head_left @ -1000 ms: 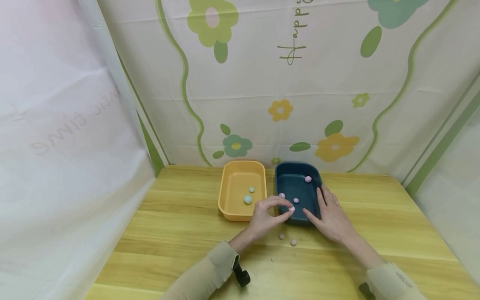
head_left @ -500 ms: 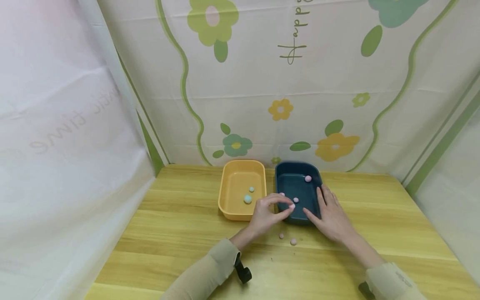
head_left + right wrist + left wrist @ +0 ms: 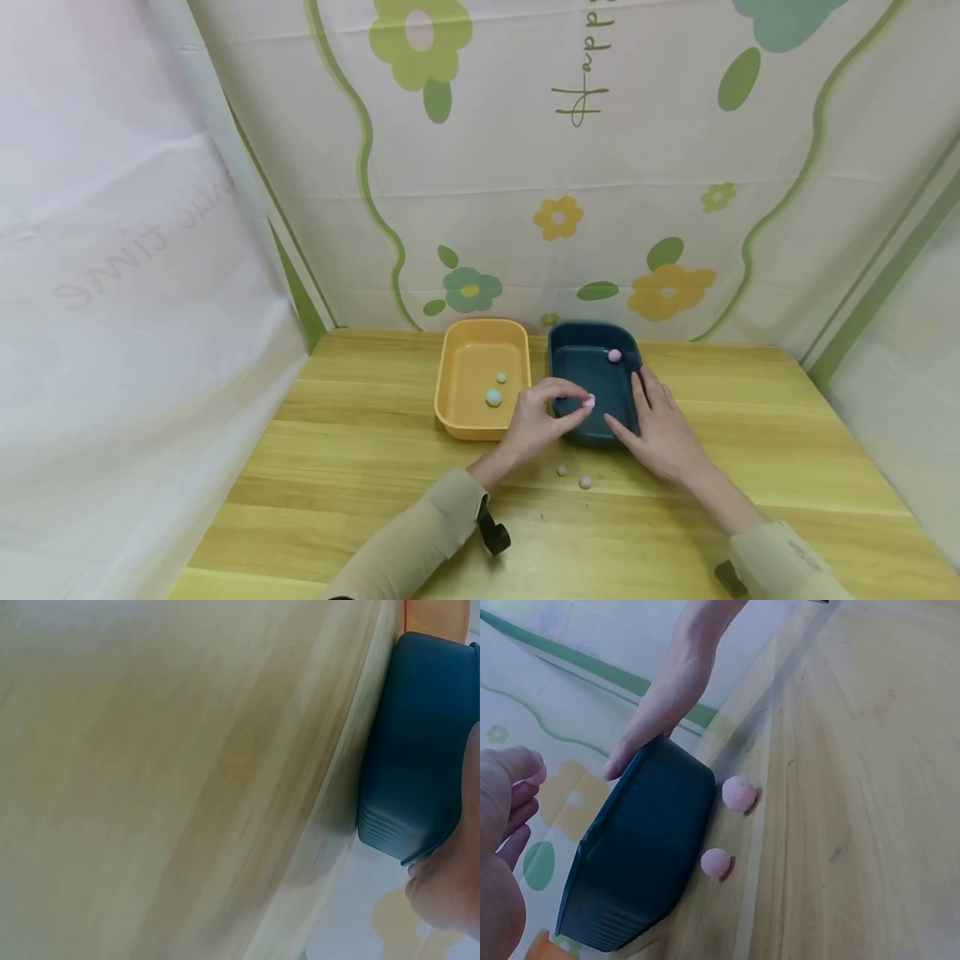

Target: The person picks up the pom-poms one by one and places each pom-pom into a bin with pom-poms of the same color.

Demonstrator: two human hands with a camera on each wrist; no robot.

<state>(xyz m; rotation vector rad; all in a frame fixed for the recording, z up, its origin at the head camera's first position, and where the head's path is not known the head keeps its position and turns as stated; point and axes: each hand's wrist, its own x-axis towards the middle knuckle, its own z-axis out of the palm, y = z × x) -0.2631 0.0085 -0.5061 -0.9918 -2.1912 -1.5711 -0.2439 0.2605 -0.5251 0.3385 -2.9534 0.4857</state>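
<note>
My left hand pinches a small pink ball between thumb and fingertips, over the dark blue tray. Its palm side shows in the left wrist view, with the ball partly hidden. Against the right side of that tray rests my right hand, fingers spread, thumb by the near right corner. Another pink ball lies at the tray's far right; the left hand covers part of the tray floor. In front of the tray, a smaller pink ball and a larger pink ball sit on the wooden table.
To the left stands a yellow tray holding a larger mint-green ball and a smaller mint-green ball. A flower-print cloth hangs behind the table, and white cloth hangs at the left side.
The left hand has shifted slightly right and farther into the blue tray's area, carrying the pinched ball. It now covers pink balls seen earlier on the tray floor. The right hand keeps its place.
</note>
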